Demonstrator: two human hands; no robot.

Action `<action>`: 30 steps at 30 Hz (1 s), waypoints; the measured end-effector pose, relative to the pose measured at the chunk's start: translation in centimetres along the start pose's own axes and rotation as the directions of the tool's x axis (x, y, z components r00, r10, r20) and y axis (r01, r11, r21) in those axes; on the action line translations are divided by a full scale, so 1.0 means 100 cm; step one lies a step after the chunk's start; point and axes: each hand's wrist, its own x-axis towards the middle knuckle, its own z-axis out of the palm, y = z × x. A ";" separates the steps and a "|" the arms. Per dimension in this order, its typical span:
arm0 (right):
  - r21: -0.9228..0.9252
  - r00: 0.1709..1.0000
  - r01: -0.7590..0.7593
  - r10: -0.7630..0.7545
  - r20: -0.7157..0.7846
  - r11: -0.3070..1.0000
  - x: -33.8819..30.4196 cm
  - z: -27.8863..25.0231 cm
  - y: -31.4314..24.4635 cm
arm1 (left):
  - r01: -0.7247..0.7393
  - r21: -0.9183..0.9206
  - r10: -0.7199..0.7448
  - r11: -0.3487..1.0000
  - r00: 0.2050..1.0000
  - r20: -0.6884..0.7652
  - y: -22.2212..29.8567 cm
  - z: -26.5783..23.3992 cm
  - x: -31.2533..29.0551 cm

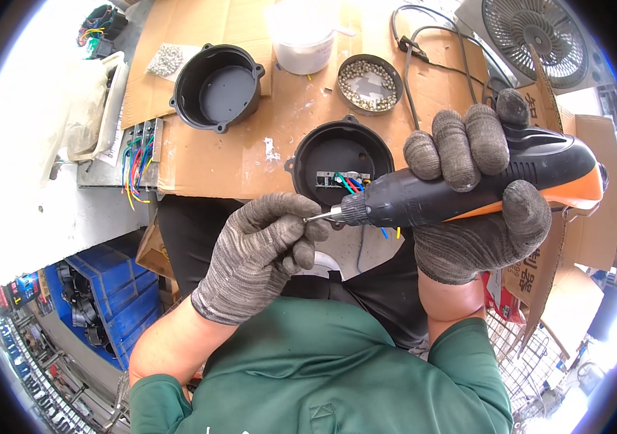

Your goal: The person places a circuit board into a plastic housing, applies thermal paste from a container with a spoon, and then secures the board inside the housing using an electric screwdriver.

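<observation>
My right hand (471, 181), in a grey knit glove, wraps around a black and orange electric screwdriver (424, 195) held sideways. Its thin metal bit (325, 214) points left. At the bit's tip, the gloved fingers of my left hand (258, 253) are pinched together; whatever small thing they hold is too hidden to name. Just beyond the tool sits a round black housing (341, 148) with mounting ears. Inside it lies a terminal block (330, 179) with green, blue and red wires. The screwdriver covers part of the housing's near right side.
On the cardboard-covered table (214, 166) are another black housing (221, 87), a round dish (370, 84) of small silver pieces, a white tub (303, 47) and a bag of small parts (166, 60). A fan (536, 40), cable (409, 47) and cardboard box (576, 239) flank the right.
</observation>
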 end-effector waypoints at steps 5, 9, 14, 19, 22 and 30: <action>0.001 1.000 0.002 -0.002 -0.025 1.000 0.000 0.003 0.001 | -0.047 0.212 0.055 0.976 0.998 -0.030 0.002 0.002 0.004; 0.002 0.996 0.023 -0.023 -0.082 1.000 0.000 0.008 0.004 | -0.234 0.510 0.283 0.828 0.959 -0.019 -0.001 0.005 0.007; 0.010 0.993 0.055 -0.053 -0.109 0.998 0.006 0.000 0.007 | -0.151 0.324 0.152 0.934 0.988 0.020 0.013 0.011 0.015; -0.031 0.986 0.107 -0.110 -0.122 0.994 0.012 -0.004 0.009 | -0.074 0.050 0.073 0.996 0.997 0.026 0.008 -0.008 0.035; -0.052 0.995 0.081 -0.084 -0.054 0.995 0.013 -0.021 0.006 | -0.146 0.171 0.150 0.974 0.989 -0.014 0.009 -0.021 0.038; -0.389 0.993 0.095 -0.057 0.107 0.916 0.011 -0.032 0.036 | -0.371 0.895 0.519 0.248 0.831 0.200 -0.001 -0.026 0.068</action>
